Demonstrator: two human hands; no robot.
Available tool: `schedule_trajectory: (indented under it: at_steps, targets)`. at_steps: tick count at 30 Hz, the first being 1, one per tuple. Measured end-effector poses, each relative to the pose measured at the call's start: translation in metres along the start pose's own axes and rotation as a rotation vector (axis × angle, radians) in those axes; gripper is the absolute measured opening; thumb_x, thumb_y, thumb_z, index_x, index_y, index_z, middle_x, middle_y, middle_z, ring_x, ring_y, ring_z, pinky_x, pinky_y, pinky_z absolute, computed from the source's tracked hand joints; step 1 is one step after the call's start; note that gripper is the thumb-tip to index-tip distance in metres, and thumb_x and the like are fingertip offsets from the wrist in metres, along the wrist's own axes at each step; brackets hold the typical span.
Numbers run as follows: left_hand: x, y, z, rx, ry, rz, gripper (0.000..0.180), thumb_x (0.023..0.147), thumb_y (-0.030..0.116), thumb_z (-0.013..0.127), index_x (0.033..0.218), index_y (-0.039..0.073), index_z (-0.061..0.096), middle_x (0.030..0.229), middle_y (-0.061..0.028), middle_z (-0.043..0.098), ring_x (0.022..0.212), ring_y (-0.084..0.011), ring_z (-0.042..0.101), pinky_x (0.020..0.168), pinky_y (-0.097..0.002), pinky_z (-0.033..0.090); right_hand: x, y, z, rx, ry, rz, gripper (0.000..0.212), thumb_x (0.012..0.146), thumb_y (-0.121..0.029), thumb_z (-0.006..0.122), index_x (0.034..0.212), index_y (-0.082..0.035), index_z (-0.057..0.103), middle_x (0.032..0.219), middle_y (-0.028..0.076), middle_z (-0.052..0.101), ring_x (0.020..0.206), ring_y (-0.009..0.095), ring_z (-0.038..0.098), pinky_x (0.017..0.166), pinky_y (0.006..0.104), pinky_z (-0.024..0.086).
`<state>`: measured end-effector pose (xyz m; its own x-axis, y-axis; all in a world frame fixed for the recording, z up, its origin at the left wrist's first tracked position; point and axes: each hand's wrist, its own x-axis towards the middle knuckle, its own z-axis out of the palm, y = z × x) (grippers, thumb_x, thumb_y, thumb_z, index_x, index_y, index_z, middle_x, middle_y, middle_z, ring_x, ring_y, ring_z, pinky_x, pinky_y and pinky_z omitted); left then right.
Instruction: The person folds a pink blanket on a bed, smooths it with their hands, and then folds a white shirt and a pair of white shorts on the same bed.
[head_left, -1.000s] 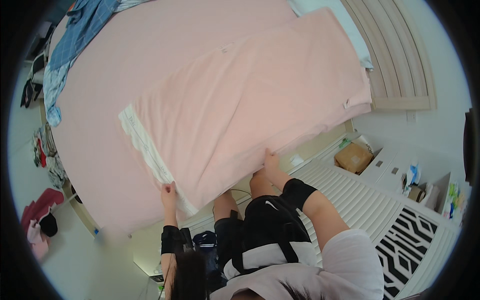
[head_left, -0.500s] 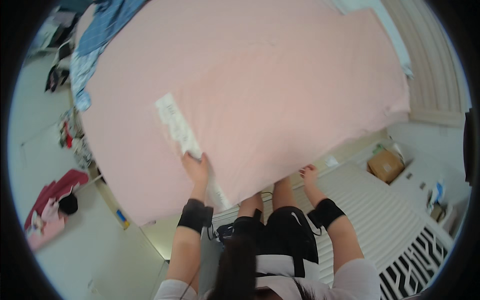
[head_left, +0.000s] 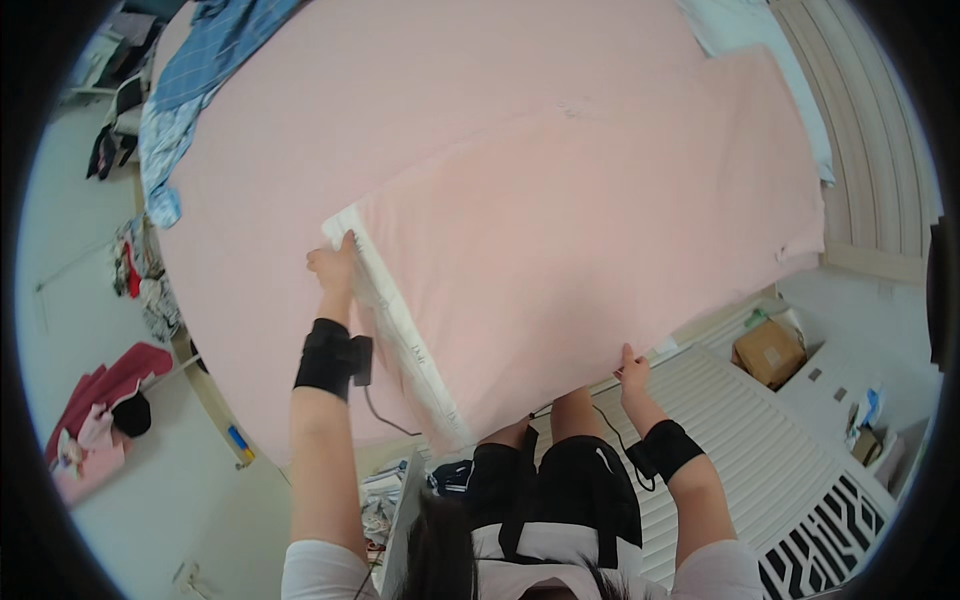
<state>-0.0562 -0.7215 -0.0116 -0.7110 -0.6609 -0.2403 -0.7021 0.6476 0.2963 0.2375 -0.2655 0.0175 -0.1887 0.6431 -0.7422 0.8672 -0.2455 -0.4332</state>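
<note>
A pink duvet cover (head_left: pixel 590 250) with a white inner edge (head_left: pixel 400 335) is spread over a bed with a pink sheet (head_left: pixel 420 90). My left hand (head_left: pixel 333 267) grips the far end of the white edge, arm stretched out over the bed. My right hand (head_left: pixel 632 368) pinches the cover's near edge at the bedside. Both wrists wear black bands. My legs in black shorts show below.
A blue garment (head_left: pixel 190 90) lies at the bed's far left corner. Clothes are heaped on the floor at left (head_left: pixel 100 410). A cardboard box (head_left: pixel 768 350) and a black-and-white rug (head_left: pixel 820 545) sit at right, by a white slatted surface (head_left: pixel 750 440).
My left hand has pushed the white edge farther out over the bed, and the cover is spread wider. My right hand stays on the near edge.
</note>
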Motion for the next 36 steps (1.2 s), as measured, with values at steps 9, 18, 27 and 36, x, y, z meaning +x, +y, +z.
schedule_trajectory:
  at_steps: [9,18,27,36]
  targets:
    - [0.041,-0.02,-0.015,-0.167,-0.287,-0.02,0.062,0.07,0.047,0.067,0.093,-0.01,0.056,0.081,-0.0152,0.06,0.075,-0.0221,0.058,0.061,-0.0311,0.047,0.034,0.007,0.004,-0.103,-0.101,0.111,0.034,0.085,-0.028,0.057,0.09,0.005,0.052,0.079,0.013,0.058,0.064,0.021,0.06,0.054,0.0315,0.053]
    - [0.068,0.006,-0.057,-0.526,-0.492,-0.094,0.038,0.082,0.04,0.057,0.068,0.006,0.053,0.06,-0.0017,0.049,0.057,-0.0136,0.049,0.06,-0.0276,0.045,0.025,0.015,-0.015,-0.169,-0.12,0.183,0.035,0.084,-0.035,0.058,0.086,0.0,0.053,0.078,0.009,0.058,0.067,0.019,0.059,0.062,0.0315,0.052]
    - [0.111,-0.057,-0.056,-0.404,-0.475,-0.075,0.046,0.084,0.05,0.049,0.082,0.004,0.053,0.071,-0.0055,0.051,0.058,-0.0145,0.053,0.055,-0.0273,0.047,0.032,0.026,-0.025,0.025,-0.219,0.247,0.032,0.082,-0.03,0.062,0.09,0.0,0.053,0.083,0.008,0.058,0.07,0.016,0.057,0.067,0.0305,0.051]
    - [-0.032,-0.049,-0.038,-0.35,-0.542,0.061,0.043,0.083,0.04,0.057,0.087,-0.002,0.051,0.076,-0.0056,0.052,0.059,-0.0112,0.049,0.05,-0.0228,0.044,-0.017,-0.031,0.009,-0.062,-0.74,0.423,0.05,0.078,-0.03,0.066,0.117,-0.004,0.049,0.107,0.006,0.057,0.089,0.017,0.057,0.081,0.027,0.046]
